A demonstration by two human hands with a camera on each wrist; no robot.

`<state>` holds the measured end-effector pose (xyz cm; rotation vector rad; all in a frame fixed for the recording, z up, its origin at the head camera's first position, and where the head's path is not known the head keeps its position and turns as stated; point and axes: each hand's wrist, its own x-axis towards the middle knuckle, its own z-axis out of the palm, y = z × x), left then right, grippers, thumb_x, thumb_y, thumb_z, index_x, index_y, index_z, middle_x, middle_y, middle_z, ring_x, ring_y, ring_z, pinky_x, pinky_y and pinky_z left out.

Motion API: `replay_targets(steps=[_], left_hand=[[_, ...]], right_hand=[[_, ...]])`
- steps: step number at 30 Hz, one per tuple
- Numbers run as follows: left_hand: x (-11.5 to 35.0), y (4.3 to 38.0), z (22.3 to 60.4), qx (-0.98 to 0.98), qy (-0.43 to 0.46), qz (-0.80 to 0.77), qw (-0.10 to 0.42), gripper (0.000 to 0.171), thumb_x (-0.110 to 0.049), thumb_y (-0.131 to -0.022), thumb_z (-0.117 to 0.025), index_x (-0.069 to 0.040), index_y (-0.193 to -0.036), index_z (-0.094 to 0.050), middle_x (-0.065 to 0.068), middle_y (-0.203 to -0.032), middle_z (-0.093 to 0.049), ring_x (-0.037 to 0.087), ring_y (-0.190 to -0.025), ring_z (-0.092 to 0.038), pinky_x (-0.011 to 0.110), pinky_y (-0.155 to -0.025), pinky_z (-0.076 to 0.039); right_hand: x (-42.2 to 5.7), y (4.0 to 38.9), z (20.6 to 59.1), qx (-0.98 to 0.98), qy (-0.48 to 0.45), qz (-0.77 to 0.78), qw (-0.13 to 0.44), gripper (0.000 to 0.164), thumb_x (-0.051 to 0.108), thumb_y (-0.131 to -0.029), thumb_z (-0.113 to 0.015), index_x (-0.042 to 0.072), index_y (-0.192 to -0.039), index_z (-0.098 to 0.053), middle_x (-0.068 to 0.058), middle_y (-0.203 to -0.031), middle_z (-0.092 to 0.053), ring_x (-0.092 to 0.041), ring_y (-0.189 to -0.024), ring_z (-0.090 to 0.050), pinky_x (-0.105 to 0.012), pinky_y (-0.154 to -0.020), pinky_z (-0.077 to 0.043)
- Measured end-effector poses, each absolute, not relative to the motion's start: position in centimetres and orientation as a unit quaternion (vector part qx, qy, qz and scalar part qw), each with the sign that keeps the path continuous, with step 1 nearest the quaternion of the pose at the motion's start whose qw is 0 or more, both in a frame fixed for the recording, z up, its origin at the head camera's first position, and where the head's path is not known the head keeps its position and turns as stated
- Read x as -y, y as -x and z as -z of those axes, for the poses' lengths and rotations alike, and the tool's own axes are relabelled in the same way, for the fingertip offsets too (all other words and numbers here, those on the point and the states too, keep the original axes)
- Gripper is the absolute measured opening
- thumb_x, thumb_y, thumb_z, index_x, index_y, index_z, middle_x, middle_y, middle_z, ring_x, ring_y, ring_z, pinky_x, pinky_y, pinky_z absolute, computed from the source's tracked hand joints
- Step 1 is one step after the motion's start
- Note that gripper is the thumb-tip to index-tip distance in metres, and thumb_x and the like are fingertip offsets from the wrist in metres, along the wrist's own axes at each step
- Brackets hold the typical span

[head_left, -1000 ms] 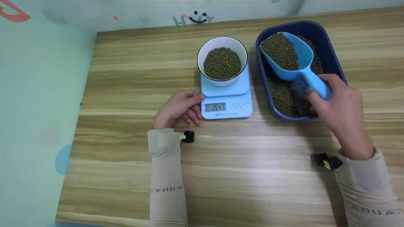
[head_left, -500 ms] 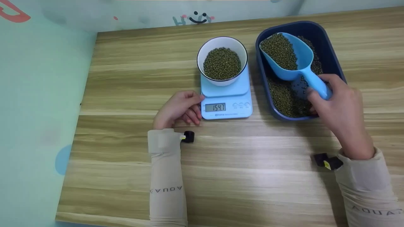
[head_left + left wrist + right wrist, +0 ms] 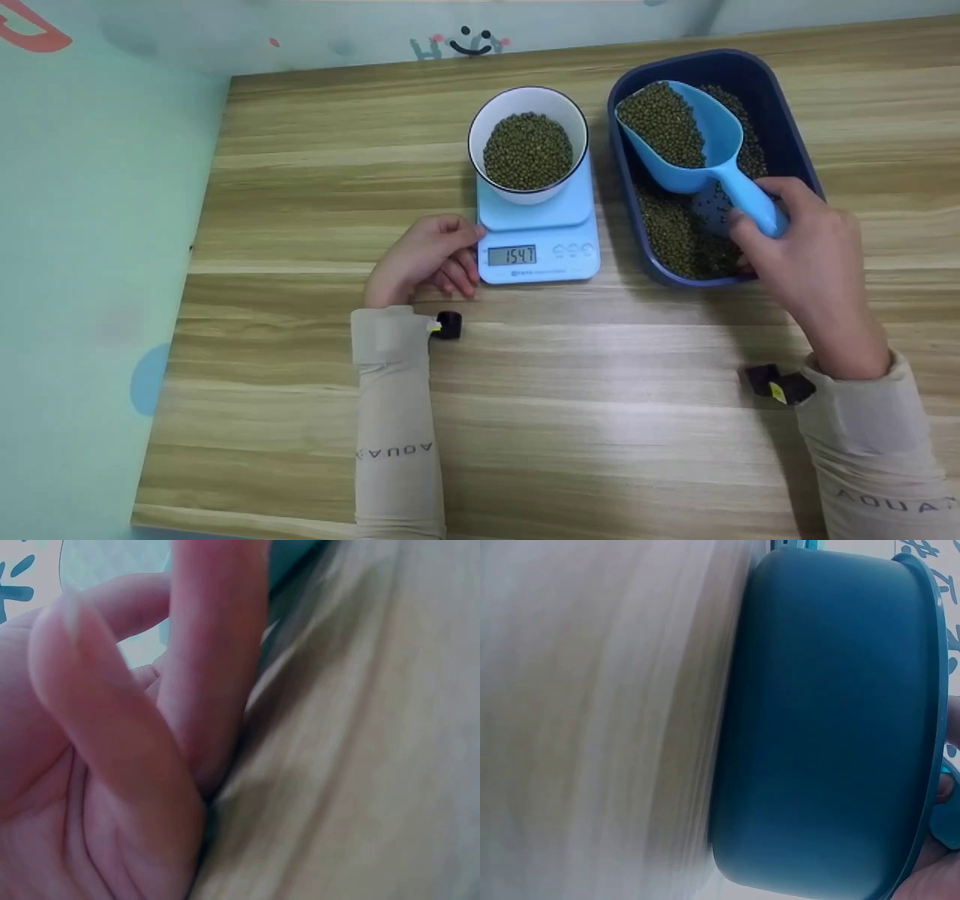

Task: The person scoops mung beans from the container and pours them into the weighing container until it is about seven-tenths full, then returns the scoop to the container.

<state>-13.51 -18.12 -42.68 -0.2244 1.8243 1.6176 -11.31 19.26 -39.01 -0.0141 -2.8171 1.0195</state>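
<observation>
My right hand (image 3: 817, 247) grips the handle of a light blue scoop (image 3: 724, 139) heaped with small green beans, apparently mung beans. The scoop is over a dark blue tub (image 3: 787, 127) that holds more of the beans (image 3: 671, 236). Beside it, a white bowl (image 3: 484, 127) with a dark rim, partly filled with the same beans, stands on a light blue kitchen scale (image 3: 540, 217). The display reads 154.7. My left hand (image 3: 431, 255) rests on the table with loosely bent fingers, thumb and fingertips at the scale's left edge. In the left wrist view, the fingers (image 3: 217, 652) hold nothing.
A wood-grain table (image 3: 562, 412) carries everything. Behind it and along its left side are pale green walls (image 3: 97, 225) with printed figures. The tub's outer side (image 3: 825, 727) fills much of the right wrist view.
The scoop's bowl has dipped very slightly in my right hand. My left hand, the bowl and the display reading stay the same.
</observation>
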Motion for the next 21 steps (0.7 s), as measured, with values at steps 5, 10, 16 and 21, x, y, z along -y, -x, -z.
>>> replay_targets(steps=[5, 10, 16, 21], left_hand=[[17.8, 13.1, 41.2, -0.703, 0.081, -0.617, 0.345, 0.033, -0.031, -0.090, -0.053, 0.002, -0.091, -0.049, 0.018, -0.068, -0.059, 0.024, -0.051, -0.061, 0.027, -0.040, -0.047], [17.6, 12.9, 40.6, -0.703, 0.082, -0.616, 0.346, 0.034, -0.030, -0.090, -0.053, 0.003, -0.092, -0.048, 0.018, -0.068, -0.059, 0.024, -0.051, -0.061, 0.026, -0.041, -0.047], [17.6, 13.0, 40.7, -0.709, 0.076, -0.613, 0.340, 0.033, -0.029, -0.091, -0.053, 0.004, -0.091, -0.049, 0.018, -0.067, -0.059, 0.023, -0.050, -0.061, 0.025, -0.040, -0.046], [17.6, 13.0, 40.6, -0.708, 0.078, -0.613, 0.342, 0.031, -0.029, -0.091, -0.052, 0.002, -0.090, -0.050, 0.018, -0.068, -0.059, 0.023, -0.050, -0.061, 0.026, -0.040, -0.046]], right_hand=[[-19.3, 11.2, 38.9, 0.937, 0.009, -0.342, 0.064, 0.040, 0.032, -0.082, -0.056, 0.006, -0.112, -0.058, -0.014, -0.075, -0.063, 0.012, -0.041, -0.045, -0.012, -0.042, -0.034], [-19.3, 11.2, 38.8, 0.937, 0.011, -0.345, 0.059, 0.040, 0.033, -0.082, -0.056, 0.007, -0.113, -0.058, -0.014, -0.075, -0.063, 0.011, -0.041, -0.047, -0.012, -0.041, -0.035], [-19.2, 11.2, 38.8, 0.936, 0.009, -0.345, 0.067, 0.039, 0.032, -0.081, -0.056, 0.008, -0.112, -0.059, -0.014, -0.073, -0.064, 0.011, -0.040, -0.046, -0.014, -0.042, -0.034], [-19.2, 11.2, 38.8, 0.935, 0.007, -0.348, 0.062, 0.039, 0.032, -0.082, -0.055, 0.007, -0.112, -0.059, -0.015, -0.074, -0.063, 0.011, -0.040, -0.047, -0.013, -0.040, -0.035]])
